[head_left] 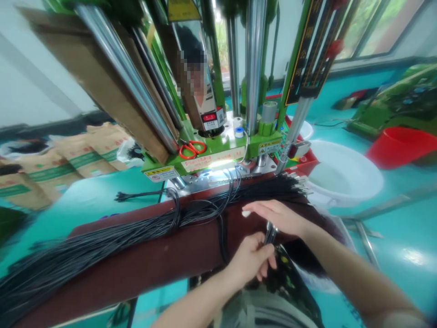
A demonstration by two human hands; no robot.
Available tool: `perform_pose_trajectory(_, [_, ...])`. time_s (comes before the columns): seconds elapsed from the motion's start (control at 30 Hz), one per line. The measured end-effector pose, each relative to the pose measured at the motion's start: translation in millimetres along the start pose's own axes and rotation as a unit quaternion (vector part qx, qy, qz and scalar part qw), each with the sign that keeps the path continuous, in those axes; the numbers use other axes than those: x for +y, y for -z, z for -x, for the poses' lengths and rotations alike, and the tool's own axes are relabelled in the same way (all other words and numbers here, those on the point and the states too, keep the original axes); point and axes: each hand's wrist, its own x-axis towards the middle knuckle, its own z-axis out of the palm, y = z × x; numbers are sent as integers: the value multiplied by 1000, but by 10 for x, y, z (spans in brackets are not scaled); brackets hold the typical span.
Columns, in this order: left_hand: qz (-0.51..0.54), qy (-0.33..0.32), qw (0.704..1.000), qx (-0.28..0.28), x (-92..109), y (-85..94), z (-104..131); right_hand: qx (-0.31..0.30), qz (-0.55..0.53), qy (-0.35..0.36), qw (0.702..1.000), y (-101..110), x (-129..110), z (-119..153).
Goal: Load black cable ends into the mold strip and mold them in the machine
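Observation:
A thick bundle of thin black wires [143, 223] lies across a dark red bench [164, 264], with bare metal tips fanned out at the right end [297, 182]. My left hand [252, 259] is closed around a small handful of wire ends [271, 234] at the bench's near edge. My right hand [276, 215] rests just above it, fingers stretched flat to the left over the bench, touching the same wire ends. A green press machine [218, 150] with chrome columns stands right behind the wires.
Orange-handled scissors [191, 149] lie on the machine's green base. A white basin [344, 175] sits to the right, a red tub [399, 146] beyond it. Brown sacks [78, 155] are stacked at the left on a teal floor. A person's reflection shows on the machine.

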Motion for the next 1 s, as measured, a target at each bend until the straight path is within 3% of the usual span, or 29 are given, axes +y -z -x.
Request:
perform_pose_trajectory(0.1, [47,-33,998,32,-4,-99,-115,-109,120,-39,986,98,-77,-43])
perform_pose_trajectory(0.2, [73,-60,994,61,20,-169,-204,-169,108,-70,977,149,-61,-77])
perform_pose_trajectory(0.37, [145,-32,989,17,71,-226,-302,-168,106,-91,976,177,-17,-116])
perform_pose_trajectory(0.5, [189,-60,979,49,34,-260,-360,-183,103,-81,974,168,-4,-167])
perform_pose_trajectory(0.6, [220,-96,967,81,43,-177,-374,-168,110,-55,978,219,64,-291])
perform_pose_trajectory(0.67, [259,-121,952,110,85,-60,-374,-105,170,-35,979,309,168,-445])
perform_pose_trajectory(0.73, [290,-139,937,138,128,68,-378,-13,319,-38,947,425,319,-643])
perform_pose_trajectory(0.8, [301,-138,931,150,144,166,-395,42,455,-60,888,532,486,-850])
perform_pose_trajectory(0.87, [302,-126,933,149,129,215,-422,42,501,-68,862,600,621,-1024])
perform_pose_trajectory(1.0, [294,-112,937,149,74,226,-472,0,519,-69,852,652,666,-1209])
